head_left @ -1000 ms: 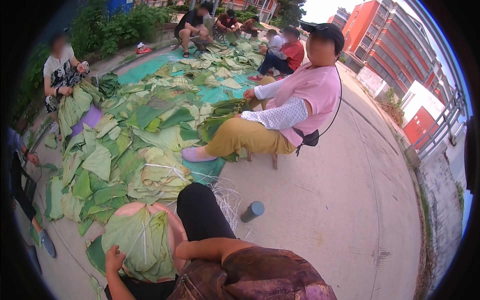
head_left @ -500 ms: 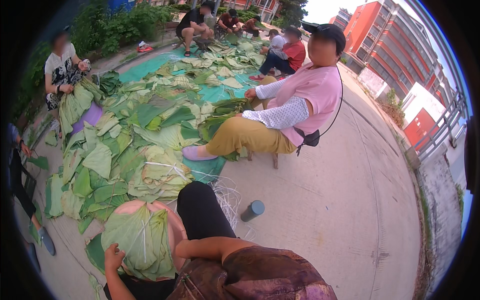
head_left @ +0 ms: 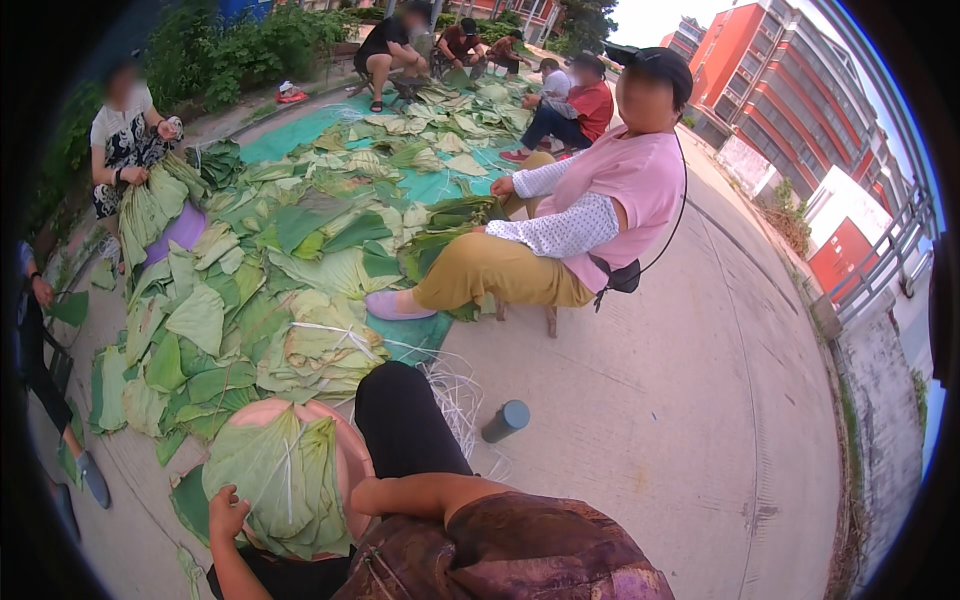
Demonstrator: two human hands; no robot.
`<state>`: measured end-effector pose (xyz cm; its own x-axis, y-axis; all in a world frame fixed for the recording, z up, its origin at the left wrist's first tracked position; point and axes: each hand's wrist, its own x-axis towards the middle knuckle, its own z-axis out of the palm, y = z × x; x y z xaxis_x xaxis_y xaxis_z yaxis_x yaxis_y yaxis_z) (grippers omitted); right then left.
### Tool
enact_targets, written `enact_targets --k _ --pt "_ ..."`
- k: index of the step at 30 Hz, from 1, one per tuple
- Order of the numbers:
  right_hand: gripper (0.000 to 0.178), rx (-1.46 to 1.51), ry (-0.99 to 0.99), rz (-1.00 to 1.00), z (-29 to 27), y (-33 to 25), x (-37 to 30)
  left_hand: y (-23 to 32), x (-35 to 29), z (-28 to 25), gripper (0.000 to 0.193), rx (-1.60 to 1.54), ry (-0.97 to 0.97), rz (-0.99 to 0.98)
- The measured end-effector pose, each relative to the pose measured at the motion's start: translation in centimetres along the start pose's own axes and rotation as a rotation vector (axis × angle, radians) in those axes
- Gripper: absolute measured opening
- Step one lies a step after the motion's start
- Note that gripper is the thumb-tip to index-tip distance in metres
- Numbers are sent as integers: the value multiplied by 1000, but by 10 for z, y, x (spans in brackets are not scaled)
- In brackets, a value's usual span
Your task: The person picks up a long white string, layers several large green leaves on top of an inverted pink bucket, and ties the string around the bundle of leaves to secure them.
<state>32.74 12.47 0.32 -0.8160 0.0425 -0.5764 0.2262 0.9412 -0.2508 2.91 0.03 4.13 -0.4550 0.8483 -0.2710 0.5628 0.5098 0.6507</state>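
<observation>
A bundle of large green leaves (head_left: 275, 478), tied with white string (head_left: 290, 470), lies in a pink plastic basin (head_left: 352, 458) in front of me. My left hand (head_left: 228, 512) is at the bundle's left edge, its fingers loosely bent and apart, with nothing visible in them. Whether the fingertips touch the leaf I cannot tell. My right arm (head_left: 425, 496) crosses in front of my body by the basin's right rim. Its hand is hidden from view.
Heaps of leaves (head_left: 200, 320) cover a green sheet (head_left: 415, 340). A tied leaf stack (head_left: 320, 355) lies beyond the basin. White string (head_left: 452, 405) and a dark cylindrical container (head_left: 505, 421) are to my right. A person in pink (head_left: 620, 190) sits close by; several others sit around the heap.
At the left edge, a person's hand and the leaf in it have shifted slightly. A seated person far back has moved their head. My left hand and the bundle look unmoved.
</observation>
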Motion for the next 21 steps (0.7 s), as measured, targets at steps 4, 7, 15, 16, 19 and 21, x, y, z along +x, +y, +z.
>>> enact_targets --k 4,7,15,16,19,21 --pt "22 -6 0 -7 8 3 7 3 0 0 50 2 -2 1" --pt "22 -11 -5 2 8 2 7 -2 0 1 50 -9 3 -2" --pt "22 -8 -17 -13 6 3 6 2 0 0 50 21 0 1" --pt "22 -6 -20 -4 8 4 8 4 0 0 50 21 0 2" --pt "22 3 2 6 13 6 11 4 1 1 50 -2 3 -10" --pt "22 -3 12 -3 14 7 13 -4 4 2 50 14 9 11"
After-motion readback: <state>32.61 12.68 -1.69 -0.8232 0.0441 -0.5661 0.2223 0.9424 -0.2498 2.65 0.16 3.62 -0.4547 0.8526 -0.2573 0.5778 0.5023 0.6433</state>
